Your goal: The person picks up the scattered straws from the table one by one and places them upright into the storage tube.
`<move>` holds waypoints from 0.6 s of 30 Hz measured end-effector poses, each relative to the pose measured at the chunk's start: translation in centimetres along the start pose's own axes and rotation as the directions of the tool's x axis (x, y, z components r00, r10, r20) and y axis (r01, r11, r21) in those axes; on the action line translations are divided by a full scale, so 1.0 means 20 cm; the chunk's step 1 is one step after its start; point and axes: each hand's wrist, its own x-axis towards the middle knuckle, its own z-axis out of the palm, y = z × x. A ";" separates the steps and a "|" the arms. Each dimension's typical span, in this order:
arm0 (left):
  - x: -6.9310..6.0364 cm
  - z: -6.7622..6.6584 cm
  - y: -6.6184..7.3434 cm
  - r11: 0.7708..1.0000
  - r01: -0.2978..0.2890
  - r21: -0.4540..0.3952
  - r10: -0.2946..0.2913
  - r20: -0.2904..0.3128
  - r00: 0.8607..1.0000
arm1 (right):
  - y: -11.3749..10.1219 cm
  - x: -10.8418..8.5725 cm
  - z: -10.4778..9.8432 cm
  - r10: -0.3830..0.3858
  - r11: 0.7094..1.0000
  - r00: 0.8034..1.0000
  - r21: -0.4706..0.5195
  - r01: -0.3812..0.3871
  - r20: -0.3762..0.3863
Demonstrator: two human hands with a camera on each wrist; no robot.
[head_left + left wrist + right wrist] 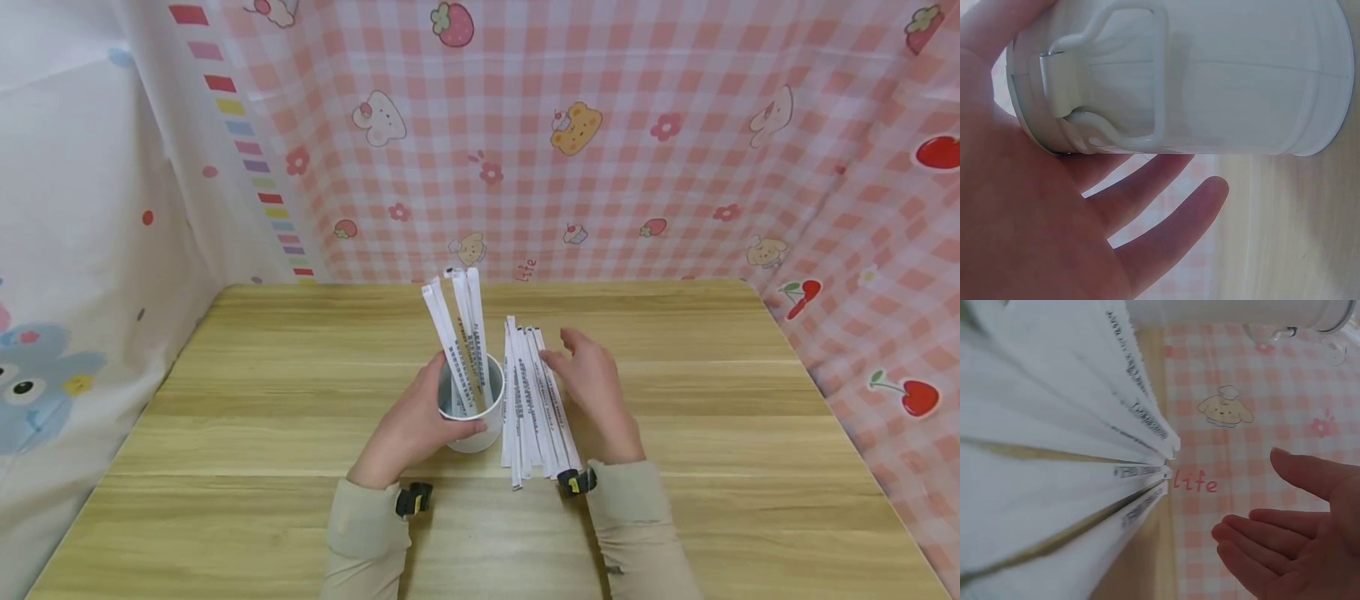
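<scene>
A small white metal bucket (476, 435) stands upright on the table, with several long white paper-wrapped sticks (467, 333) leaning inside it. My left hand (408, 425) holds it from the left, thumb on the near side of the rim and fingers round the far side. In the left wrist view, a wire loop handle (1159, 81) shows on its wall. Right of the bucket lies a loose pile of similar printed paper-wrapped sticks (531, 408); their contents are hidden. My right hand (596, 392) hovers beside the pile's right edge, holding nothing, thumb and fingers apart.
The wooden table (262, 400) ends at the back against a pink checked cloth (525, 167) with printed figures. White cloth (75, 208) hangs along the left side. Each wrist carries a small black camera, such as the left one (414, 499).
</scene>
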 end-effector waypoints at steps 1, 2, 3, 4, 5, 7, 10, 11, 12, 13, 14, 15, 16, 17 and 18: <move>0.00 0.00 0.00 1.000 0.001 -0.001 -0.001 0.000 1.000 | 0.01 0.00 0.01 0.016 1.000 1.000 -0.005 -0.016 0.011; 0.00 0.00 0.00 1.000 0.003 0.001 -0.003 -0.001 1.000 | 0.02 0.01 0.01 0.027 1.000 0.999 -0.014 -0.027 0.017; 0.00 0.00 0.00 1.000 0.005 0.004 -0.005 -0.001 1.000 | 0.03 0.01 0.02 0.037 0.999 0.999 -0.021 -0.036 0.023; 0.00 0.00 0.00 1.000 0.007 0.011 -0.007 -0.002 1.000 | 0.04 0.01 0.02 0.046 0.998 0.999 -0.032 -0.046 0.028; 0.00 0.00 0.00 1.000 0.010 0.016 -0.010 -0.003 1.000 | 0.04 0.01 0.03 0.059 0.997 0.998 -0.044 -0.058 0.028; 0.00 0.00 0.00 1.000 0.013 0.022 -0.013 -0.005 1.000 | 0.06 0.02 0.04 0.082 0.995 0.996 -0.067 -0.080 0.032; 0.00 0.00 0.00 1.000 0.020 0.021 -0.020 -0.002 1.000 | 0.08 0.02 0.06 0.121 0.989 0.992 -0.091 -0.116 0.046; 0.00 0.00 0.00 1.000 0.021 0.018 -0.021 0.000 1.000 | 0.08 0.02 0.06 0.131 0.987 0.990 -0.097 -0.126 0.047; 0.00 0.00 0.01 1.000 0.023 0.019 -0.023 0.000 1.000 | 0.08 0.02 0.07 0.140 0.986 0.989 -0.101 -0.134 0.049; 0.00 0.00 0.01 1.000 0.024 0.020 -0.024 -0.001 1.000 | 0.09 0.03 0.07 0.151 0.984 0.987 -0.103 -0.145 0.048; 0.00 0.00 0.01 0.999 0.025 0.020 -0.025 0.000 1.000 | 0.09 0.03 0.07 0.157 0.983 0.986 -0.104 -0.152 0.047; 0.00 0.00 0.01 0.999 0.025 0.024 -0.025 0.000 1.000 | 0.09 0.03 0.08 0.163 0.982 0.986 -0.107 -0.158 0.044; 0.00 0.00 0.01 0.999 0.024 0.025 -0.024 0.000 1.000 | 0.09 0.03 0.08 0.167 0.981 0.985 -0.110 -0.161 0.043; 0.00 0.00 0.01 0.999 0.023 0.027 -0.023 0.000 1.000 | 0.10 0.03 0.08 0.174 0.979 0.984 -0.113 -0.169 0.043; 0.00 0.00 0.01 0.999 0.021 0.027 -0.021 0.001 1.000 | 0.10 0.03 0.08 0.180 0.978 0.982 -0.115 -0.174 0.047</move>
